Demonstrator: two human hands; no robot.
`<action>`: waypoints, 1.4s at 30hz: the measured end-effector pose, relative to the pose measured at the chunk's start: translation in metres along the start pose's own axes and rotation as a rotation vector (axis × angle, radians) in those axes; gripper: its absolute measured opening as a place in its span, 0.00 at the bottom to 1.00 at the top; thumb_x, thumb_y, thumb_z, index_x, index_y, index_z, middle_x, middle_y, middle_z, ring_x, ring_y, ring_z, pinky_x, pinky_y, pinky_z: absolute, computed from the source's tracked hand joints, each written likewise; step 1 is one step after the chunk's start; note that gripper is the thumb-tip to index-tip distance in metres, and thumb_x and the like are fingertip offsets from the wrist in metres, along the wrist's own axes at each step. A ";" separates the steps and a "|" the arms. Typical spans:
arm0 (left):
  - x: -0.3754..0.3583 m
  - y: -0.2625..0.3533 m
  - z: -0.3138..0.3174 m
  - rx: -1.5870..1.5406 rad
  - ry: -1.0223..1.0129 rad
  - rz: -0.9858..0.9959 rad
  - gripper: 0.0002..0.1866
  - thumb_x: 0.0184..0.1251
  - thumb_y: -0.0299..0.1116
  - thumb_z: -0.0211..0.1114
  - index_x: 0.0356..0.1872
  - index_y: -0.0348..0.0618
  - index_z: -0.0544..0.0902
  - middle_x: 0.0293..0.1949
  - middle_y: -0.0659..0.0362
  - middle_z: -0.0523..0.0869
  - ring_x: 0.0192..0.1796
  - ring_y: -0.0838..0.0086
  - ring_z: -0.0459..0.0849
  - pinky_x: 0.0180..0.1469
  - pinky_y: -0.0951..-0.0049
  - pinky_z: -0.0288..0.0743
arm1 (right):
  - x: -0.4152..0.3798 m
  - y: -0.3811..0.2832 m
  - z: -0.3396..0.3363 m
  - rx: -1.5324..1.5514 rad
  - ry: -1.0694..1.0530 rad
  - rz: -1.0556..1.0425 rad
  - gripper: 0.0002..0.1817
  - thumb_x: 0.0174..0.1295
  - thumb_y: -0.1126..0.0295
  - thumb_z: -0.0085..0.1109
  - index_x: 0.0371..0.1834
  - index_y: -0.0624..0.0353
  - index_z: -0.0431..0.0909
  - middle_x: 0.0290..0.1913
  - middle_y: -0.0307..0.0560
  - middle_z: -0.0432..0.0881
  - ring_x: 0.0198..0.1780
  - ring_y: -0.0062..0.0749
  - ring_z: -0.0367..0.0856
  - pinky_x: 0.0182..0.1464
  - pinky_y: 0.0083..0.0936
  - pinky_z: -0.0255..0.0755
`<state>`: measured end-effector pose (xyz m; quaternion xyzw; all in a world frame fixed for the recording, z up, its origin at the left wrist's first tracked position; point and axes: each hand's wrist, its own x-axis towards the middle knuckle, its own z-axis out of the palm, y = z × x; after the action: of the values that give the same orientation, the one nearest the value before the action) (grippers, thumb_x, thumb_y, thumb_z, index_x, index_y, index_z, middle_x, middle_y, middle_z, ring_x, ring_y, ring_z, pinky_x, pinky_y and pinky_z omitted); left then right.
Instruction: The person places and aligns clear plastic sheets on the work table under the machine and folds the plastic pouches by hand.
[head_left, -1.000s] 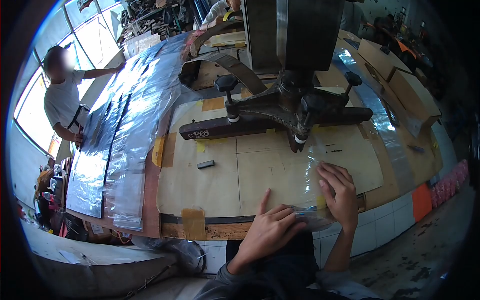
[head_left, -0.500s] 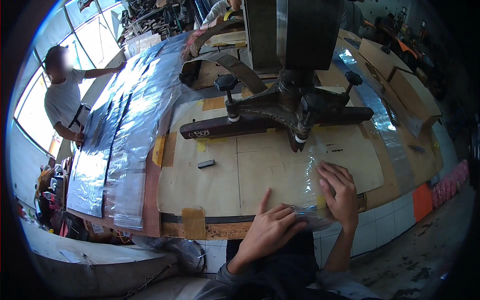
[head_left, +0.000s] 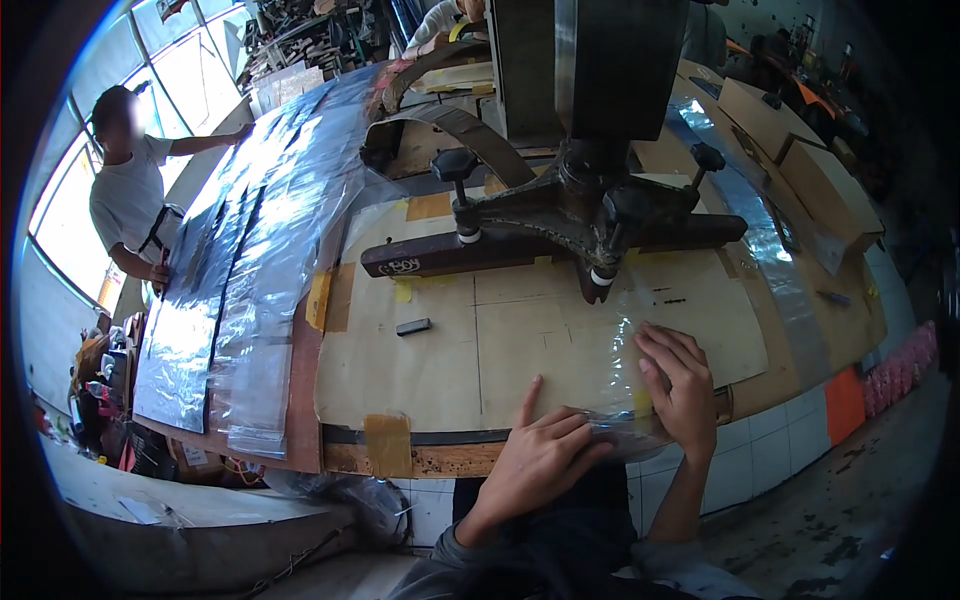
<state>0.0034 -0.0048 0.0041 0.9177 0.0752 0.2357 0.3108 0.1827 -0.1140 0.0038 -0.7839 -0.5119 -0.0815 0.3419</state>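
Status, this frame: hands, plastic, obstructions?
Left hand at the board's near edge, index finger extended. Right hand at the clear plastic strip, which lies on the board. Metal press head just beyond both hands.

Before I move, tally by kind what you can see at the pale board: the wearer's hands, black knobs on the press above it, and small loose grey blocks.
Wearer's hands, left hand and right hand: 2
Visible black knobs: 3
Small grey block: 1
Total: 6
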 end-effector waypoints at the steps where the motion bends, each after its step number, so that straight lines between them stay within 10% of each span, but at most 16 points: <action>1: 0.000 0.000 0.000 0.000 -0.003 -0.001 0.12 0.61 0.38 0.69 0.25 0.42 0.80 0.26 0.61 0.81 0.39 0.69 0.83 0.74 0.44 0.48 | 0.000 0.000 0.000 0.000 -0.001 0.003 0.14 0.61 0.72 0.59 0.50 0.62 0.82 0.55 0.48 0.82 0.58 0.40 0.77 0.62 0.35 0.68; 31: -0.003 -0.003 0.000 0.011 -0.074 -0.007 0.10 0.65 0.39 0.65 0.32 0.43 0.82 0.35 0.59 0.85 0.48 0.68 0.83 0.74 0.42 0.47 | -0.001 0.004 0.001 0.089 0.034 0.012 0.12 0.62 0.73 0.59 0.47 0.66 0.82 0.51 0.52 0.84 0.57 0.43 0.79 0.60 0.35 0.71; 42: -0.003 -0.008 -0.005 -0.247 0.021 -0.013 0.05 0.60 0.31 0.67 0.32 0.40 0.84 0.27 0.56 0.81 0.37 0.64 0.83 0.72 0.50 0.58 | 0.003 0.004 -0.006 0.214 0.082 0.101 0.12 0.65 0.69 0.58 0.47 0.64 0.83 0.50 0.54 0.84 0.54 0.46 0.82 0.55 0.35 0.75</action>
<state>-0.0016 0.0036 0.0020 0.8694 0.0547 0.2506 0.4222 0.1888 -0.1163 0.0077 -0.7637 -0.4632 -0.0413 0.4479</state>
